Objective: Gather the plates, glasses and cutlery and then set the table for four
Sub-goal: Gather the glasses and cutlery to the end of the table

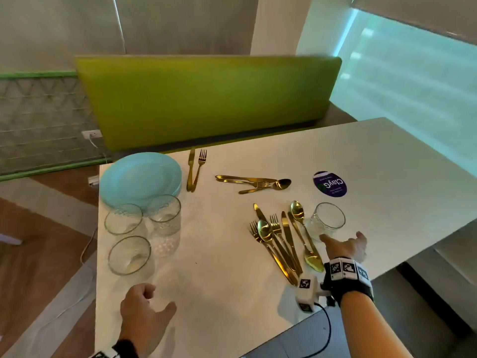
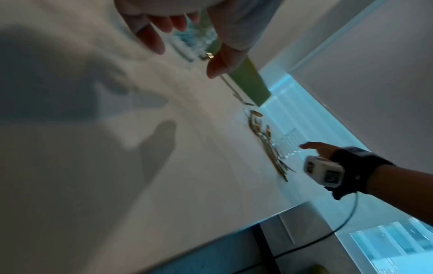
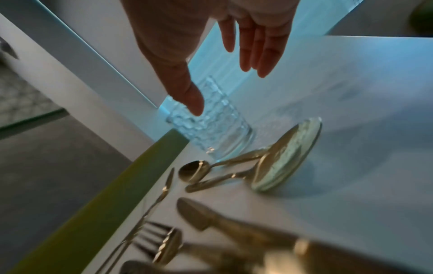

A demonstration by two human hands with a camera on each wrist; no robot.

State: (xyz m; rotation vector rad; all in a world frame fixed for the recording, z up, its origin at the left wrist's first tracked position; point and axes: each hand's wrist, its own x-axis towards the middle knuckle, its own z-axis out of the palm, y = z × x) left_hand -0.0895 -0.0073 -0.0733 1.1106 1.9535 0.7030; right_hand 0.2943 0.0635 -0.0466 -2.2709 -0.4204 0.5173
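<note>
A stack of light blue plates (image 1: 140, 178) lies at the far left of the white table (image 1: 219, 280), with three empty glasses (image 1: 129, 255) in front of it. A fourth ribbed glass (image 1: 327, 220) (image 3: 211, 126) stands at the right. Beside it lies a pile of gold cutlery (image 1: 284, 239) (image 3: 234, 166). More cutlery (image 1: 254, 182) and a knife-and-fork pair (image 1: 195, 167) lie further back. My right hand (image 1: 340, 239) (image 3: 229, 92) is spread open just short of the fourth glass, thumb near its side. My left hand (image 1: 160, 298) (image 2: 185, 55) hovers over the near left table, loosely curled and holding nothing.
A round purple sticker (image 1: 330, 183) is on the table behind the right glass. A green bench back (image 1: 206, 99) runs along the far side. The table's right edge lies close under my right wrist. A cable (image 1: 327, 332) hangs from the wrist camera.
</note>
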